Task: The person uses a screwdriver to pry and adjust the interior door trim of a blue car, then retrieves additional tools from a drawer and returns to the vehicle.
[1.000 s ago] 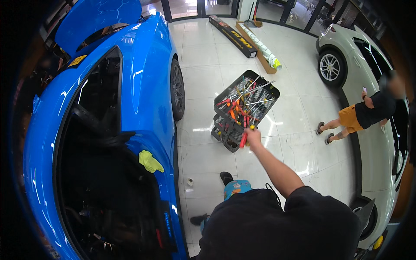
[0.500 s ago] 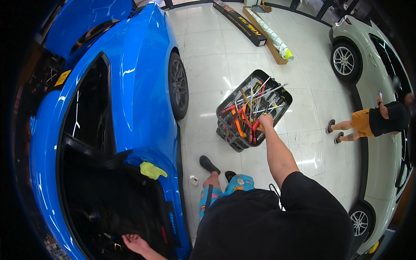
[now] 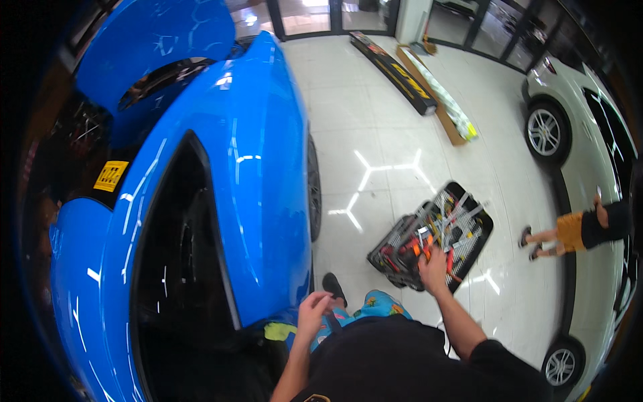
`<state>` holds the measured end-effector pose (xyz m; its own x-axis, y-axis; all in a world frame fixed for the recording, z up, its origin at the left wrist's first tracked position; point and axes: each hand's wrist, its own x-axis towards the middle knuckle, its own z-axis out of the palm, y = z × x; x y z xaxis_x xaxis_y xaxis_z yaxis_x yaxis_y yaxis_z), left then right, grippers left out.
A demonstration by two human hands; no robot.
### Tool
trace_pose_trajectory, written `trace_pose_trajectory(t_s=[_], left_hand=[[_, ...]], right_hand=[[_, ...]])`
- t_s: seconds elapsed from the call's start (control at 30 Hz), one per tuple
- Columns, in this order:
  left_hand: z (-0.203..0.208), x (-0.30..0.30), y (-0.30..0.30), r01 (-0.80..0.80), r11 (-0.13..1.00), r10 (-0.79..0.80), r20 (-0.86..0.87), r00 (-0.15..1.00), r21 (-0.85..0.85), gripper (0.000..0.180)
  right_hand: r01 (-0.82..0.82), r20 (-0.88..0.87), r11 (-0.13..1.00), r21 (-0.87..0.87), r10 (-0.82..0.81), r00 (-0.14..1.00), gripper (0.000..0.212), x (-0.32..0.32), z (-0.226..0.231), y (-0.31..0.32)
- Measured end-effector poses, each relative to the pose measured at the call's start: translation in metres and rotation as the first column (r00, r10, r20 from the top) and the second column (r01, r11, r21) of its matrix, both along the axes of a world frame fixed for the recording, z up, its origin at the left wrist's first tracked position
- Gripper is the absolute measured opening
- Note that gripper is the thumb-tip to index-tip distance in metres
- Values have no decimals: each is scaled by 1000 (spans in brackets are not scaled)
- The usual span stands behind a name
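My right hand (image 3: 434, 266) is over a black mesh tool cart (image 3: 483, 231) filled with loose tools. Its fingers look closed against red-orange handles (image 3: 420, 242) at the cart's near side, but blur hides exactly what they hold. Long silvery tools (image 3: 452, 218) lie jumbled in the basket. In front of my body, beside the blue car (image 3: 268, 221), I hold my left hand (image 3: 313, 313) raised. Its fingers are loosely bent, with nothing visible in them. A yellow-green cloth (image 3: 280, 331) lies by the car's door opening, just left of that hand.
A white car (image 3: 589, 221) stands on the right, with another person (image 3: 589, 228) beside it holding a phone. On the tiled floor ahead lie a long black box (image 3: 395, 74) and an opened carton with a roll of film (image 3: 439, 90). The blue car's hood (image 3: 161, 40) is raised.
My left hand has come up and right from inside the car's door opening to in front of my body. My right hand stays at the cart, while the view has shifted.
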<state>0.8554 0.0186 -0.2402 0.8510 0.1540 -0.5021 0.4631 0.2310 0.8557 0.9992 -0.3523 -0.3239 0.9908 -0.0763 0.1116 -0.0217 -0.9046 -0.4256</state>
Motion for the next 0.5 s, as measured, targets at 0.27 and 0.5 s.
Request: trace_pose_trajectory(t_s=[0.27,0.5], left_hand=[[38,241,22,274,943,-309,196,930,188,26],[39,366,-9,364,823,-499,249,830,436,26]], right_hand=[[-392,-410,890,-235,275,870,31,-16,-33,38],[-517,-557,844,-142,364,747,42,-20,-102,-58]])
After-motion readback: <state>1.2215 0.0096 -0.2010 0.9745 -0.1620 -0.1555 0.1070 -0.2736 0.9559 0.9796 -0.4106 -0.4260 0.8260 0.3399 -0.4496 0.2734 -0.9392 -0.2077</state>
